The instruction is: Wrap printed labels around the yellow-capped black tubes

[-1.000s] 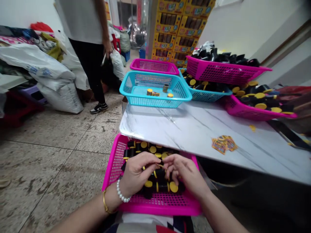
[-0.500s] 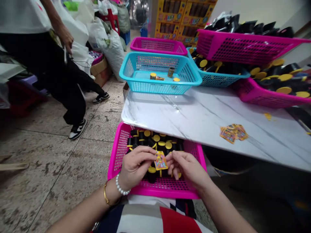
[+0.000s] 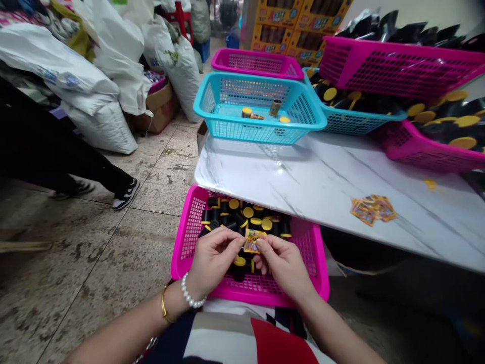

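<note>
A small yellow printed sticker [image 3: 253,241] is stretched between my hands over the pink basket [image 3: 265,292] on my lap. My left hand [image 3: 216,255] pinches its left edge between thumb and fingers. On its right edge, my right hand [image 3: 282,260] presses with the thumb on top. Beneath my hands the basket holds many black cylinders with yellow caps [image 3: 248,212]; my hands hide some of them. A loose pile of similar printed stickers [image 3: 373,209] lies on the white marbled table [image 3: 273,177].
A blue basket [image 3: 261,132] with a few small tubs stands at the table's back left. Further right are stacked baskets [image 3: 394,65] full of black and yellow pieces. A person's leg [image 3: 109,174] is on the left, near white sacks [image 3: 102,121].
My right hand has moved left onto the sticker and now grips its right edge. The sticker has turned sideways. The person at the left has stepped further left.
</note>
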Demonstrator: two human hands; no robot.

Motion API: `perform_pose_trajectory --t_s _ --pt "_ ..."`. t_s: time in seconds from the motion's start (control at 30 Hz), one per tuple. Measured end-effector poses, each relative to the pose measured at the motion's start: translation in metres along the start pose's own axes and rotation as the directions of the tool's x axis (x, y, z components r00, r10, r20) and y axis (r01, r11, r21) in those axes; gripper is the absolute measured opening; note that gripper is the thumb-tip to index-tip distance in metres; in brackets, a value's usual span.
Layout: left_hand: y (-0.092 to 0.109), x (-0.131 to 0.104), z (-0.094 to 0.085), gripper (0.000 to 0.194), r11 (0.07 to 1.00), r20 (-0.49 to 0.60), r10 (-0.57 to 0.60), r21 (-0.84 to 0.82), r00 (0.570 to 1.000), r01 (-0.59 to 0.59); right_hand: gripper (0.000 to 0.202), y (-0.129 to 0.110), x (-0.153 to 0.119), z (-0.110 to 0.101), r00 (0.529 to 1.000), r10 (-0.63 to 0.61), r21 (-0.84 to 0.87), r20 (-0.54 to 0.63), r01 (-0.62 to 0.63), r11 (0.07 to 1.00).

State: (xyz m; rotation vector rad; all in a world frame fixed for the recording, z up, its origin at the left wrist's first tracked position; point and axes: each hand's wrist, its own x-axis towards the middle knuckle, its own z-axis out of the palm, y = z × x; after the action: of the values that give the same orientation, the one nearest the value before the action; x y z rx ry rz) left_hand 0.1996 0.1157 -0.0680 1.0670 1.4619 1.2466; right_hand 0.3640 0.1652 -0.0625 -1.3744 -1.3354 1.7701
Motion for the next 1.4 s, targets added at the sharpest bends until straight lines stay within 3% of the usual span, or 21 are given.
perform_pose_trajectory --t_s 0.13,0.23,0.4,0.5,0.57,0.63,0.73,0.8,0.87,0.97,1.03,1.1,1.17,1.23,1.3,1.4 --pt "-0.002 0.004 0.002 0.022 0.994 -0.002 -0.072 -0.086 0.997 0.072 0.044 0.004 -0.002 0.001 0.999 -0.042 -0.082 -0.015 0.041 0.996" --pt "-0.002 0.007 0.002 0.025 0.973 0.043 -0.184 -0.138 0.982 0.188 0.040 0.009 -0.002 0.003 0.983 -0.185 -0.240 -0.004 0.179 0.954" --pt "-0.006 0.009 -0.004 0.031 0.842 0.214 -0.417 -0.275 0.883 0.464 0.036 0.014 -0.003 0.007 0.921 -0.379 -0.460 0.091 0.377 0.804" --pt "-0.014 0.008 -0.010 0.028 0.796 0.163 -0.465 -0.354 0.870 0.491 0.029 0.006 -0.002 -0.004 0.891 -0.418 -0.545 0.177 0.443 0.712" --pt "-0.018 0.006 -0.015 0.027 0.816 0.099 -0.452 -0.356 0.886 0.456 0.022 -0.001 0.003 -0.016 0.864 -0.474 -0.673 0.168 0.452 0.585" --pt "-0.019 0.006 -0.017 0.025 0.843 0.066 -0.426 -0.334 0.902 0.422 0.020 -0.006 0.012 -0.028 0.849 -0.512 -0.847 0.133 0.365 0.386" --pt "-0.015 0.006 -0.015 0.026 0.862 0.046 -0.394 -0.328 0.918 0.386 0.029 -0.007 0.030 -0.035 0.892 -0.435 -0.981 0.122 0.174 0.081" --pt "-0.012 0.008 -0.012 0.025 0.847 0.079 -0.402 -0.347 0.912 0.403 0.038 -0.004 0.043 -0.034 0.925 -0.356 -0.991 0.131 0.127 -0.036" --pt "-0.009 0.012 -0.010 0.028 0.813 0.141 -0.436 -0.361 0.889 0.456 0.040 -0.001 0.051 -0.034 0.944 -0.306 -0.992 0.123 0.106 -0.070" --pt "-0.008 0.018 -0.012 0.030 0.765 0.208 -0.492 -0.360 0.845 0.534 0.033 0.000 0.047 -0.039 0.937 -0.344 -0.997 0.069 0.075 0.006" --pt "-0.009 0.022 -0.015 0.029 0.743 0.221 -0.512 -0.372 0.830 0.557 0.028 -0.002 0.034 -0.043 0.884 -0.465 -0.978 0.052 0.139 0.154" --pt "-0.010 0.026 -0.016 0.027 0.720 0.220 -0.525 -0.401 0.823 0.566 0.027 -0.005 0.018 -0.046 0.848 -0.529 -0.878 -0.010 0.245 0.411" --pt "-0.010 0.029 -0.015 0.026 0.695 0.216 -0.531 -0.441 0.819 0.567 0.027 -0.007 0.003 -0.046 0.900 -0.428 -0.628 -0.077 0.290 0.722" --pt "-0.009 0.030 -0.011 0.026 0.675 0.221 -0.527 -0.478 0.821 0.562 0.026 -0.007 -0.006 -0.042 0.963 -0.262 -0.302 -0.065 0.231 0.925" --pt "-0.007 0.030 -0.006 0.026 0.660 0.242 -0.518 -0.497 0.821 0.563 0.024 -0.005 -0.007 -0.037 0.983 -0.181 -0.069 -0.006 0.180 0.981" --pt "-0.005 0.029 0.000 0.026 0.643 0.280 -0.505 -0.509 0.816 0.572 0.022 -0.004 -0.004 -0.030 0.984 -0.173 0.028 0.050 0.172 0.985"
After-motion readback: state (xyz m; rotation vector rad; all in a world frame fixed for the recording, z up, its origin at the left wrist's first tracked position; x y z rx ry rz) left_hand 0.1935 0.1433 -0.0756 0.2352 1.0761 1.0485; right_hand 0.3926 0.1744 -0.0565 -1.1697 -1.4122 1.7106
